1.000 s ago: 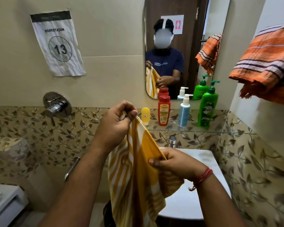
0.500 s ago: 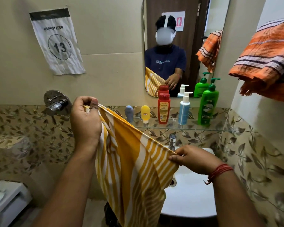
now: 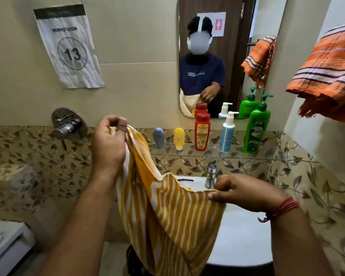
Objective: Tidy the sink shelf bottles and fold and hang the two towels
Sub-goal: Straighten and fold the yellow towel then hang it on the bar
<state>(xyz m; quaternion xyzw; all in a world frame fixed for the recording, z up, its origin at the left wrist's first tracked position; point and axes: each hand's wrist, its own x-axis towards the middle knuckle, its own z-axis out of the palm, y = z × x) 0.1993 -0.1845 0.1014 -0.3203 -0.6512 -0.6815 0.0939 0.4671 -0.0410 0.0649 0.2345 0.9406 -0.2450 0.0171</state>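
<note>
Beige bathroom tiles with a leaf-patterned band are framing a white sink [image 3: 241, 242], and nearest the camera two bare forearms are reaching out over it. Between them a yellow striped towel [image 3: 171, 212] is hanging, its upper edge sagging in a dip from one hand to the other and its lower part falling in front of the sink. Up and to the side, the left hand [image 3: 108, 144] is pinching one top corner, its fingers [image 3: 119, 123] closed tight on the cloth. Lower down, above the basin, the right hand [image 3: 245, 193] is gripping the other corner between thumb and fingers, a red thread bracelet [image 3: 285, 206] sitting on that wrist. Just behind this hand a chrome tap [image 3: 211, 176] is standing at the back of the sink. Farther back, a glass shelf [image 3: 207, 154] is carrying five bottles upright in a row: a grey tube [image 3: 158, 138], a yellow tube [image 3: 179, 138], a red bottle [image 3: 202, 132], a blue pump bottle [image 3: 227, 134] and a green pump bottle [image 3: 257, 126]. Against the wall a mirror [image 3: 227, 26] is reflecting the person and the towel. High on the side wall an orange striped towel [image 3: 327, 72] is hanging in a loose bunch, and a paper sign [image 3: 69, 46] is reading WORKSTATION 13.
</note>
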